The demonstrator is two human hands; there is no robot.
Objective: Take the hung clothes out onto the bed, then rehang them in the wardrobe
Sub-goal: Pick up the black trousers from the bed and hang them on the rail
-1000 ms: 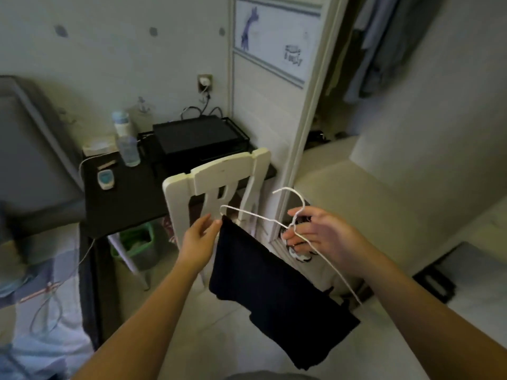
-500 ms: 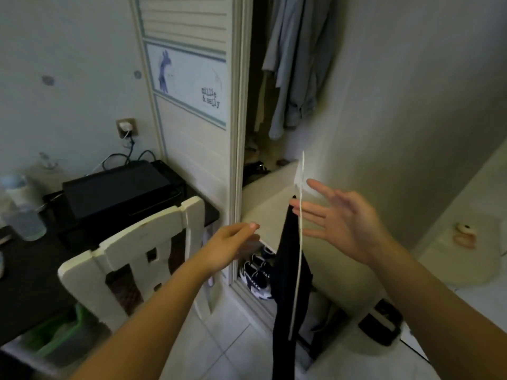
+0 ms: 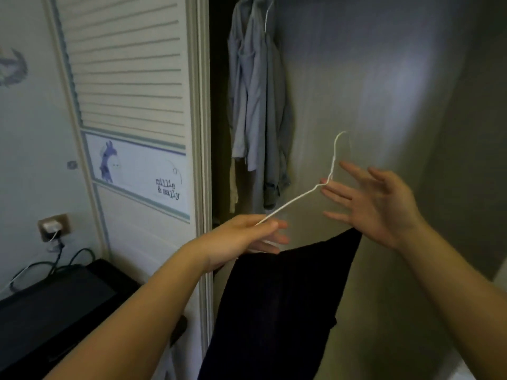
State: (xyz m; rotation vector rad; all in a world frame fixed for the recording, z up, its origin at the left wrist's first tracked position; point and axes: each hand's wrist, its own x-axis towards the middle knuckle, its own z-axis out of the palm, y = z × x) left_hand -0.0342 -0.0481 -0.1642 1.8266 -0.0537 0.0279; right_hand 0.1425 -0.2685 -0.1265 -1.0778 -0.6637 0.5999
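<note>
A white wire hanger [image 3: 307, 193] carries a black garment [image 3: 277, 303] that hangs down at the bottom centre. My left hand [image 3: 247, 237] pinches the hanger's left shoulder end. My right hand [image 3: 375, 204] is spread, fingers apart, just right of the hanger's neck, with fingertips near the wire; whether they touch it is unclear. The hook points up toward the open wardrobe [image 3: 219, 105]. Inside it, grey-blue clothes [image 3: 258, 105] hang on another hanger.
The wardrobe's white louvred door [image 3: 131, 111] with a giraffe sticker stands left of the opening. A light side panel [image 3: 370, 91] fills the right. A black box [image 3: 55, 300] sits on a desk at lower left, under a wall socket [image 3: 53, 226] with cables.
My view has lifted from the chair and desk toward the wardrobe opening. The hanger has risen and turned to face me; my left hand now grips its end and my right hand stays spread.
</note>
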